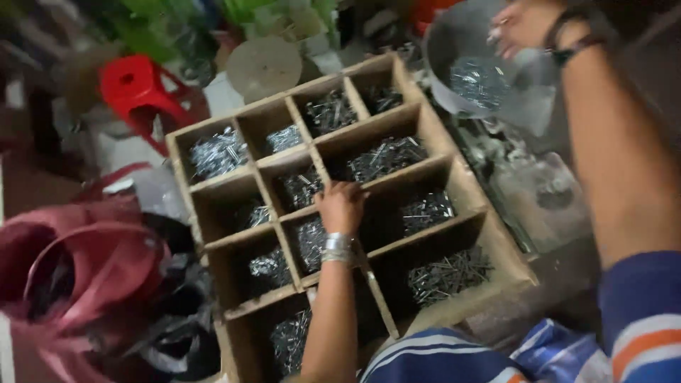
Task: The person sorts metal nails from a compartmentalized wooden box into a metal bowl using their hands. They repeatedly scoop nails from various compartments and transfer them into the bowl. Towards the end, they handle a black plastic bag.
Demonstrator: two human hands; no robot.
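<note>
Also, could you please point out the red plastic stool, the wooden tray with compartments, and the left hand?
red plastic stool (131, 79), head view, on its seat top.
wooden compartment tray (464, 188), head view, on its right outer wall.
left hand (342, 206), head view, on the back of the hand.

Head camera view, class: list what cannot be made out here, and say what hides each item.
- Left hand: fingertips hidden, curled over a divider of the wooden tray.
- Right hand: blurred and cut by the top edge; its grip on the metal bowl is unclear.
- Nails: too small and blurred to tell sizes apart.
- Nearest compartment: cut off by the bottom edge.
</note>
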